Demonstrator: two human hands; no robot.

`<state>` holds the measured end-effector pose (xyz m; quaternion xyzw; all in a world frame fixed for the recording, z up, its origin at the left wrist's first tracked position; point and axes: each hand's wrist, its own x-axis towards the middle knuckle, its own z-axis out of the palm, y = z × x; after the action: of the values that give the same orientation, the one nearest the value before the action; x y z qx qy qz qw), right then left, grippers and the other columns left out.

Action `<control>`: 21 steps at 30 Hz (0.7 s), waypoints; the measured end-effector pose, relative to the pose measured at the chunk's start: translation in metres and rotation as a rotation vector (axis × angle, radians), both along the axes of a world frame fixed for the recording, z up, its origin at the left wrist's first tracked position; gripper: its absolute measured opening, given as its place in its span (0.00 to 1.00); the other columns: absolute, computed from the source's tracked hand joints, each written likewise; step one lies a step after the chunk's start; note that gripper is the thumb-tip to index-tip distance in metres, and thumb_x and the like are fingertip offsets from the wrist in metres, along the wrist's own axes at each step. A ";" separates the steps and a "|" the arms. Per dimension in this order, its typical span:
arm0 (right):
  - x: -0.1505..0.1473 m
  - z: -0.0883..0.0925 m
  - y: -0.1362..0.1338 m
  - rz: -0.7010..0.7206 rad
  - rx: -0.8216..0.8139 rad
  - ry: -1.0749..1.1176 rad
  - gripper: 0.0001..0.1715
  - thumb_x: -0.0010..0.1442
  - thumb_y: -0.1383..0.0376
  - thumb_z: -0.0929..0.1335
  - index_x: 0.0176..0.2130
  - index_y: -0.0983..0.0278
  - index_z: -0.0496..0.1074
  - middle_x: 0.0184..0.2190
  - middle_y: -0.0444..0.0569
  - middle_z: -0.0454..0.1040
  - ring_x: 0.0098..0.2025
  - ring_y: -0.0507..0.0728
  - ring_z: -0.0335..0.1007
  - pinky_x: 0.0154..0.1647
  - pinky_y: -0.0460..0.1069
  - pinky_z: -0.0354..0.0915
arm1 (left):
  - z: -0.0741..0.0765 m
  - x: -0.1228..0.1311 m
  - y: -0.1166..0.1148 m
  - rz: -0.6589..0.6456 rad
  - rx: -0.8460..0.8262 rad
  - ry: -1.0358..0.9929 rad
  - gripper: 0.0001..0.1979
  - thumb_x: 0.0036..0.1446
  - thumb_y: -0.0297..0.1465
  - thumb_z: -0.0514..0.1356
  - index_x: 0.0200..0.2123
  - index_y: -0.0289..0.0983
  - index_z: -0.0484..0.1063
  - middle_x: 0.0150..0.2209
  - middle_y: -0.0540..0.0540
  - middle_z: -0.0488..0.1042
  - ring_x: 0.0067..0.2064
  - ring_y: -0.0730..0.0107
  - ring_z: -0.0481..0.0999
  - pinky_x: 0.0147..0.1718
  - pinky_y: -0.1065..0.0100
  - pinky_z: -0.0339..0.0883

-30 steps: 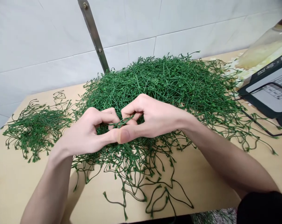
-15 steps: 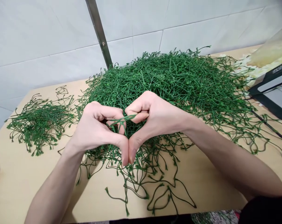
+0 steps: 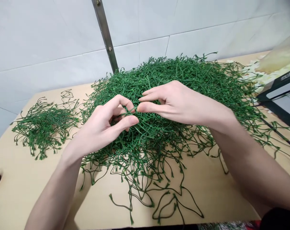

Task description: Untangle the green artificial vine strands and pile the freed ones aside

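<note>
My left hand is closed around thin green plastic stems, pinched between its thumb and curled fingers. Just to the right, my right hand has its fingers stretched out, with a small gap between fingertips and thumb. Its thumb tip is close to the stems' end; whether it touches them I cannot tell. Both hands are over the front of a large tangled heap of green stems with small forked tips. The hands and forearms hide part of this heap.
A smaller bunch of green stems lies on the left of the wooden table. Loose stems straggle toward the front edge. At the right are a black-and-white box, a dark cable and pale petals. A metal post stands behind.
My hands were thumb to thumb, with stems stretched between them. My right hand has moved up and right and its fingers have straightened. My left hand's thumb has risen toward its fingers.
</note>
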<state>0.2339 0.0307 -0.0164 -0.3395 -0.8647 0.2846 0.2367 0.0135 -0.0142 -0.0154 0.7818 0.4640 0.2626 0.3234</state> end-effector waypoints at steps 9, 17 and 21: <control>-0.012 -0.005 -0.001 0.223 -0.062 0.090 0.14 0.58 0.58 0.72 0.35 0.67 0.80 0.27 0.46 0.74 0.26 0.48 0.59 0.26 0.46 0.55 | -0.003 0.002 0.000 -0.014 -0.054 -0.069 0.09 0.65 0.36 0.56 0.34 0.39 0.62 0.24 0.55 0.68 0.24 0.80 0.65 0.21 0.77 0.55; -0.015 -0.008 0.000 0.191 -0.222 0.148 0.08 0.55 0.67 0.70 0.29 0.70 0.77 0.22 0.44 0.70 0.21 0.46 0.57 0.22 0.44 0.55 | -0.001 -0.003 0.003 0.010 -0.009 0.079 0.11 0.60 0.37 0.60 0.31 0.36 0.72 0.22 0.54 0.66 0.22 0.80 0.58 0.19 0.73 0.50; -0.017 -0.010 -0.002 0.143 -0.299 0.209 0.04 0.51 0.71 0.71 0.27 0.71 0.76 0.18 0.41 0.66 0.19 0.44 0.54 0.19 0.42 0.52 | -0.001 0.001 0.003 0.026 0.031 0.098 0.13 0.60 0.37 0.60 0.28 0.35 0.73 0.19 0.56 0.60 0.21 0.80 0.53 0.19 0.73 0.48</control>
<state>0.2168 0.0283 -0.0264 -0.2770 -0.8056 0.4595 0.2513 0.0146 -0.0109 -0.0166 0.7925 0.4854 0.2352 0.2847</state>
